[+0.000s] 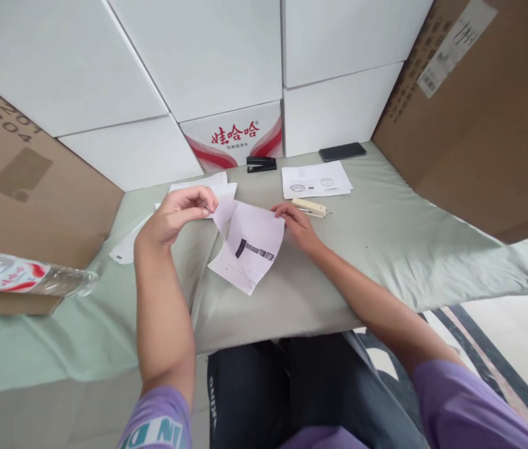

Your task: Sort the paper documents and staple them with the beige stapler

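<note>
The left hand (180,215) pinched the top corner of a paper (250,246) lying on the bench (385,237); the right hand (298,226) pressed its right edge, fingers seemingly closed there. Light and floppy, it was best held by corners, its long axis running diagonally toward the stapler (309,207).

On the cloth-covered table (385,249), the folded paper (249,246) lies between both hands, a cream stapler (309,207) just right of it, printed sheets (315,179), black stapler (261,164) and phone (342,151) behind, a water bottle (25,276) far left.
</note>
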Demonstrator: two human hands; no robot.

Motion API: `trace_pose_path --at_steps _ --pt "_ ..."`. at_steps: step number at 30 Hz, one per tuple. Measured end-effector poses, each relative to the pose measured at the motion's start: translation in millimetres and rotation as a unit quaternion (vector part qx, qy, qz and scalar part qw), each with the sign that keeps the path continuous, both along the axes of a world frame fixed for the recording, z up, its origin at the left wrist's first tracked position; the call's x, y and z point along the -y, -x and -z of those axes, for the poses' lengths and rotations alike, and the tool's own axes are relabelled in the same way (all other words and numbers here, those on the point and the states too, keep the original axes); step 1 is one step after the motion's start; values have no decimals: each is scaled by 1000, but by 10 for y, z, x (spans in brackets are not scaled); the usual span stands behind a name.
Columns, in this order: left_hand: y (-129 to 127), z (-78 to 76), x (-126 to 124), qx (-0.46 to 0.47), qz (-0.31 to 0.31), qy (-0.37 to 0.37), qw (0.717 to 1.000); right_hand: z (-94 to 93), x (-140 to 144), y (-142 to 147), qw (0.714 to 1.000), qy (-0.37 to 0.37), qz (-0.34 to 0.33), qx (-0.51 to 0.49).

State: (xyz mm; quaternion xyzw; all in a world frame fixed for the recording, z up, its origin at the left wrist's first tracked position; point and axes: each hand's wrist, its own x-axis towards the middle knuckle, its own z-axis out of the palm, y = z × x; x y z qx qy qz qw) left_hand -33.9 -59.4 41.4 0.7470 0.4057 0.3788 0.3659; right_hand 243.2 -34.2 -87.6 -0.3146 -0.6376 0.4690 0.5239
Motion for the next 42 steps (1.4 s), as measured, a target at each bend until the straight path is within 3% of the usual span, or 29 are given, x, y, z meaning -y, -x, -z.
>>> trace_pose_path --at_steps 5,10,18,25,30,33,37,42 --pt "-71 150 46 25 -44 -27 998 59 -61 -7 998 16 -41 38" --pt "-307 248 -57 0 -55 -45 998 105 -43 -7 988 29 -114 99" --pt "-691 538 -23 -110 -30 -3 993 152 11 73 988 23 -60 140" --pt "-571 708 156 -151 -13 -24 988 211 5 93 991 -6 -48 128" --pt "-489 776 166 -167 -37 -18 985 188 35 107 991 -14 -61 116" --pt "-512 788 169 -156 -50 -16 986 174 67 120 991 -24 -59 115" --pt "-546 767 181 -152 -24 -29 988 154 114 134 989 -84 -48 113" --pt "-556 758 178 -115 -22 9 993 119 164 143 986 -127 -56 95"
